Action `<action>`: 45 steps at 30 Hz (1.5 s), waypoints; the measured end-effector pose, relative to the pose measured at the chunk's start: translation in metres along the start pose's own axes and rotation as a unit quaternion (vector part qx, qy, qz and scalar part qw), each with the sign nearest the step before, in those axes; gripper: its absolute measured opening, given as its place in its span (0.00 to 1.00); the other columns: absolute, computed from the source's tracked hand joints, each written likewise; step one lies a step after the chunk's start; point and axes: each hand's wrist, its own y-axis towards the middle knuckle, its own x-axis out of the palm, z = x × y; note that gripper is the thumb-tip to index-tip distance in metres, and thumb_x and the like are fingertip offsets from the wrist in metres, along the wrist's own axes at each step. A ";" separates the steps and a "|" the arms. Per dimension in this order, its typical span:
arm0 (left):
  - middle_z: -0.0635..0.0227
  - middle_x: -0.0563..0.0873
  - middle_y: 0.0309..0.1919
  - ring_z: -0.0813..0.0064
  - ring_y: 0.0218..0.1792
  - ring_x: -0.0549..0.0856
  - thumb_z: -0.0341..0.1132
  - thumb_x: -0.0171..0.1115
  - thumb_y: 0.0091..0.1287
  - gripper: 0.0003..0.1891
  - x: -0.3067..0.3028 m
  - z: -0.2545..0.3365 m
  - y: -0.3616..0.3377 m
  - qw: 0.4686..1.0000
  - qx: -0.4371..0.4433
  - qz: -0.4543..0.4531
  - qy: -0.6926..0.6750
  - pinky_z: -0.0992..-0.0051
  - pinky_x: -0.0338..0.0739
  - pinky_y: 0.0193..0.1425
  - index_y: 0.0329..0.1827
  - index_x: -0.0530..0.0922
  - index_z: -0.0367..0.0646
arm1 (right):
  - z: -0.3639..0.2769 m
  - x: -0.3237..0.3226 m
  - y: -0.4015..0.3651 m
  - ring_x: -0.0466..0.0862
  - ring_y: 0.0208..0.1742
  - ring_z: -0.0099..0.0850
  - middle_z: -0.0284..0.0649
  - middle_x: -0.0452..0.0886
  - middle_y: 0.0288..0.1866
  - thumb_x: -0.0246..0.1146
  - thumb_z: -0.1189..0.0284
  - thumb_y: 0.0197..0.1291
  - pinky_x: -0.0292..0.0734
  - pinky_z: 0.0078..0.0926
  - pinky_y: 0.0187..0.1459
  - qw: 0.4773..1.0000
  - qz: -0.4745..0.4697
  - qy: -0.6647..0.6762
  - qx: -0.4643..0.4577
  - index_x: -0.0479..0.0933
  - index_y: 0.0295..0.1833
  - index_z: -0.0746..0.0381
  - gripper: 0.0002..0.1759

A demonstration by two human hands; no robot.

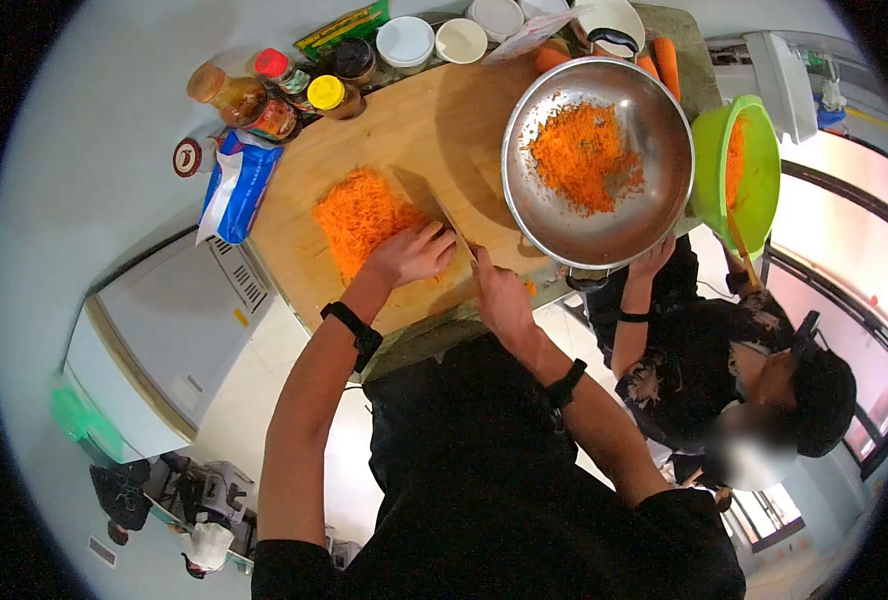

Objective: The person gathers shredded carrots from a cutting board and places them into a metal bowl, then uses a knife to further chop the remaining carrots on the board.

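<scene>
Shredded carrot lies in a pile on the wooden board. My right hand is closed round the handle of a knife, whose blade points up and left beside the pile. My left hand rests at the pile's lower right edge, close to the blade, with its fingers bent; what is under them is hidden. A large metal bowl with more shredded carrot stands at the right of the board.
Bottles and jars line the board's back edge, with a blue packet at the left. Whole carrots lie behind the bowl. At the right, a co-worker stands near a green basin and touches the bowl's edge.
</scene>
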 end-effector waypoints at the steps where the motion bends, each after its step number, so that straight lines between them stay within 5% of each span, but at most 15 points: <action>1: 0.69 0.81 0.49 0.66 0.54 0.80 0.31 0.63 0.60 0.09 0.002 0.001 -0.002 1.000 -0.002 -0.016 -0.002 0.69 0.88 0.43 0.42 0.83 0.40 | 0.000 0.000 0.004 0.86 0.33 0.55 0.54 0.84 0.29 0.62 0.76 0.59 0.83 0.52 0.36 1.000 0.002 -0.002 -0.005 0.61 0.71 0.62 0.34; 9: 0.66 0.82 0.48 0.64 0.54 0.81 0.33 0.61 0.58 0.10 -0.014 -0.002 0.011 0.998 0.046 -0.039 0.011 0.68 0.86 0.45 0.41 0.83 0.41 | 0.003 -0.014 0.008 0.86 0.34 0.55 0.53 0.85 0.32 0.61 0.75 0.61 0.83 0.53 0.36 1.000 -0.004 0.016 -0.014 0.61 0.71 0.61 0.32; 11: 0.66 0.82 0.48 0.65 0.55 0.80 0.33 0.61 0.58 0.10 -0.011 -0.002 0.010 0.997 0.047 -0.048 0.024 0.68 0.86 0.47 0.41 0.83 0.42 | 0.003 -0.013 0.005 0.84 0.30 0.58 0.59 0.81 0.25 0.55 0.69 0.71 0.79 0.55 0.32 0.998 0.043 0.032 -0.034 0.69 0.64 0.65 0.20; 13: 0.66 0.81 0.51 0.65 0.58 0.79 0.33 0.61 0.57 0.11 -0.001 -0.001 0.006 0.997 -0.026 -0.067 -0.035 0.69 0.85 0.50 0.42 0.82 0.42 | -0.001 -0.013 0.008 0.84 0.30 0.58 0.58 0.81 0.26 0.55 0.70 0.71 0.79 0.55 0.32 0.999 0.034 0.033 -0.027 0.68 0.64 0.65 0.19; 21: 0.69 0.81 0.51 0.65 0.59 0.79 0.34 0.62 0.57 0.13 -0.010 0.004 0.009 0.996 0.010 -0.059 0.060 0.68 0.86 0.49 0.44 0.82 0.41 | 0.007 -0.019 0.015 0.84 0.30 0.56 0.55 0.82 0.26 0.57 0.73 0.67 0.80 0.54 0.33 0.995 0.029 -0.041 -0.084 0.67 0.61 0.65 0.19; 27: 0.68 0.81 0.51 0.66 0.59 0.79 0.33 0.62 0.57 0.13 -0.010 -0.002 0.006 0.995 0.024 -0.075 0.054 0.70 0.86 0.49 0.45 0.83 0.40 | 0.013 -0.030 -0.015 0.87 0.33 0.52 0.52 0.85 0.31 0.59 0.73 0.60 0.83 0.50 0.35 0.996 -0.039 -0.072 -0.047 0.63 0.70 0.61 0.31; 29: 0.68 0.81 0.51 0.66 0.59 0.79 0.33 0.62 0.57 0.14 -0.007 0.000 0.003 0.995 0.029 -0.084 0.046 0.70 0.86 0.48 0.46 0.82 0.40 | 0.013 -0.027 -0.018 0.85 0.30 0.56 0.58 0.82 0.26 0.59 0.76 0.61 0.81 0.53 0.32 0.997 -0.015 -0.053 -0.058 0.65 0.63 0.66 0.24; 45: 0.69 0.81 0.55 0.67 0.61 0.80 0.32 0.61 0.58 0.08 -0.008 0.003 0.004 0.998 -0.011 -0.035 0.050 0.74 0.86 0.45 0.38 0.84 0.45 | 0.007 -0.013 0.012 0.83 0.28 0.59 0.61 0.80 0.24 0.55 0.69 0.71 0.79 0.55 0.31 1.000 0.002 0.012 -0.022 0.69 0.62 0.66 0.18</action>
